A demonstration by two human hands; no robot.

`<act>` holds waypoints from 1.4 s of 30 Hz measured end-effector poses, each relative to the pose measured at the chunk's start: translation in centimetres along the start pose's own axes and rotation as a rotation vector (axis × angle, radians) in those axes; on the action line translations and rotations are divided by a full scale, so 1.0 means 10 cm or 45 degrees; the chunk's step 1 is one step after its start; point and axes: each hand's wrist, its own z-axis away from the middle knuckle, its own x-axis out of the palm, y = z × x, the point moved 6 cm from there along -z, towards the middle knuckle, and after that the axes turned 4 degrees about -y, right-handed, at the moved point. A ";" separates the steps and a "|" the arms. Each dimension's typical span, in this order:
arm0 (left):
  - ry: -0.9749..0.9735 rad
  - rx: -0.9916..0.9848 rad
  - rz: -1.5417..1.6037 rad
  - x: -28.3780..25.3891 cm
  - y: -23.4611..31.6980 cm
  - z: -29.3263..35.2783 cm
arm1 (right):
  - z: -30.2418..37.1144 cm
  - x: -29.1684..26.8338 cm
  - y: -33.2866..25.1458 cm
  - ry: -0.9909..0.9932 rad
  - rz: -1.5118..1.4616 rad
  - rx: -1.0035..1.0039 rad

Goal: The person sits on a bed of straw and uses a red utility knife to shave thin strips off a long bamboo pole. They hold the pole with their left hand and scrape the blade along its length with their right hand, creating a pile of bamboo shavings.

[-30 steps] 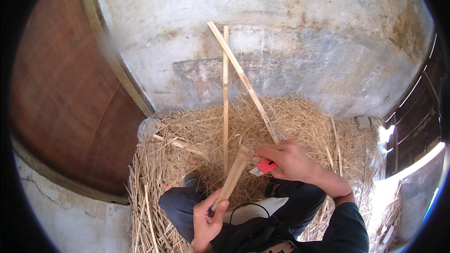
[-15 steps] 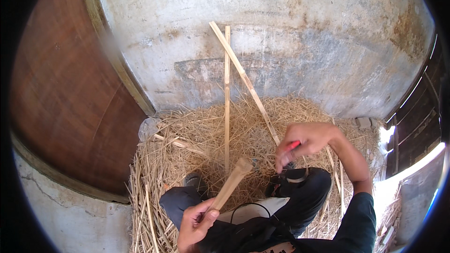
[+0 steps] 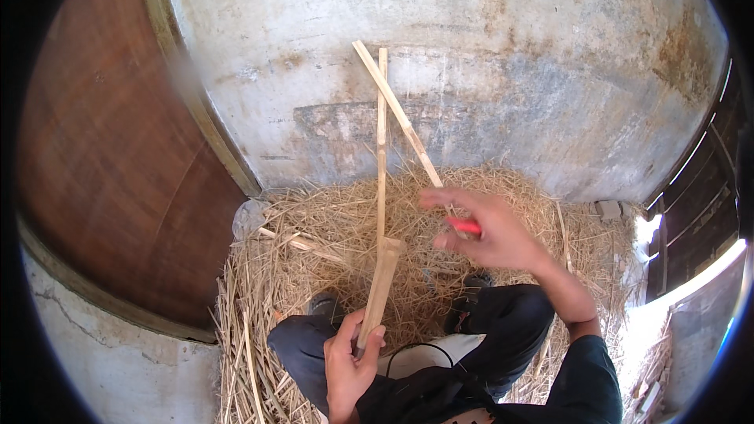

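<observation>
My left hand is closed round the lower end of a split bamboo piece. The piece points up and away from me, with a thicker knot at its far end. My right hand, blurred by motion, is raised to the right of that end and apart from it. A small red object shows between its thumb and fingers; its kind cannot be made out. Beyond the hands, an upright bamboo strip and a slanting bamboo strip lean on the wall and cross near their tops.
Straw and bamboo shavings cover the ground round my feet. A stained concrete wall rises ahead. At the left stands a curved brown panel, and at the right a dark slatted wall. A grey block lies by the wall.
My right hand has moved up and away from me with the red object, its fingers now more spread. The bamboo piece in my left hand has swung slightly left and stands more upright.
</observation>
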 end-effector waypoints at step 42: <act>-0.190 -0.034 0.425 0.10 0.15 0.16 | 0.44 0.45 -0.61 0.533 0.531 -0.596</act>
